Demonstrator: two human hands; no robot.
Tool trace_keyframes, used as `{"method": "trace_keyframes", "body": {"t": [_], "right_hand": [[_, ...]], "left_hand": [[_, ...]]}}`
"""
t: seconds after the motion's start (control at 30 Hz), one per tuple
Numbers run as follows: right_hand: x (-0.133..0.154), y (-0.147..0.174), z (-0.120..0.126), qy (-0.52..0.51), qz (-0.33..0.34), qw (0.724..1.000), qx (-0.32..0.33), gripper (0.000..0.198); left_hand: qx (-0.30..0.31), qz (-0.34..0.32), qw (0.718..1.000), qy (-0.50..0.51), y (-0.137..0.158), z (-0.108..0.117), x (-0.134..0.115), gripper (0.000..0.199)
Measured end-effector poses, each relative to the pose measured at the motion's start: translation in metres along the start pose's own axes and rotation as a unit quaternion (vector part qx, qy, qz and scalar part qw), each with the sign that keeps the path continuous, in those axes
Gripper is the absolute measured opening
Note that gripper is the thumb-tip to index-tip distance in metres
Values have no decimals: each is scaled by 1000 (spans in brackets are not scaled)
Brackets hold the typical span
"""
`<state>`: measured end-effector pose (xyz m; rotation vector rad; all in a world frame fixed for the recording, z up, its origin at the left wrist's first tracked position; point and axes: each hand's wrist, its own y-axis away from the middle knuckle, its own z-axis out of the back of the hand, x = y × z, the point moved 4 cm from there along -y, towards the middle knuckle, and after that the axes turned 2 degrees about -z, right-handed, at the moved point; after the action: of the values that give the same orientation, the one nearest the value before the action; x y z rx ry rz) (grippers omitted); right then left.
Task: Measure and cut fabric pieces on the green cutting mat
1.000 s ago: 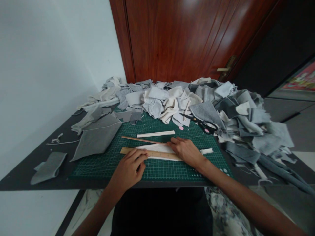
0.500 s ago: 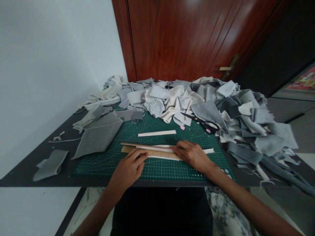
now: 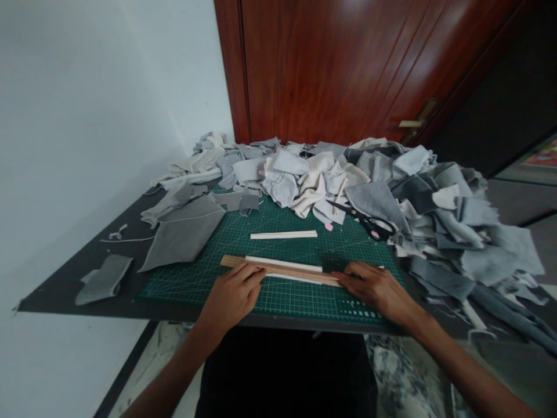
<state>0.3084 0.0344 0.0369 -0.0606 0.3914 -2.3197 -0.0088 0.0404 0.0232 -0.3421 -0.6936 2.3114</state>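
A wooden ruler (image 3: 230, 260) lies slantwise over a white fabric strip on the green cutting mat, with a reddish-brown wooden strip (image 3: 300, 270) along it. White fabric edges (image 3: 282, 263) show on its far side and, in part, on the near side. My left hand (image 3: 232, 295) is closed on the left part of the wood, its thumb and fingertips together. At the right end, my right hand (image 3: 378, 288) has its bent fingers closed on the wood; its fingertips partly hide that end. A separate folded white strip (image 3: 284, 235) lies farther up the mat.
The green cutting mat (image 3: 200, 287) rests on a dark table. Heaped grey and cream fabric scraps (image 3: 282, 165) line the back and right. Black scissors (image 3: 369, 223) lie at the pile's edge near a small pink piece (image 3: 328, 227). Grey cloth (image 3: 185, 232) lies at left.
My right hand has moved right along the wood to its end. The brown wooden strip now lies closer against the ruler. The whole view has shifted slightly.
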Motion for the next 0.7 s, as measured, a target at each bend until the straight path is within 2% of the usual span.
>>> {"method": "trace_keyframes", "body": {"t": [0.13,0.27,0.47,0.7], "right_hand": [[-1,3,2,4,-12,1000,6,31],[11,-18,-1,14,-21,1000,18,26],[26,-57,-15,13,-27,999,27,22],[29,-70,-18,13,-58,997,44,23]], "left_hand": [[-14,2,1000,-23,2,1,-1,32],[-23,1,999,-29,0,3,-1,32],[19,28,999,-17,-5,1,-1,36],[49,29,998,-10,-6,-1,-1,41]]}}
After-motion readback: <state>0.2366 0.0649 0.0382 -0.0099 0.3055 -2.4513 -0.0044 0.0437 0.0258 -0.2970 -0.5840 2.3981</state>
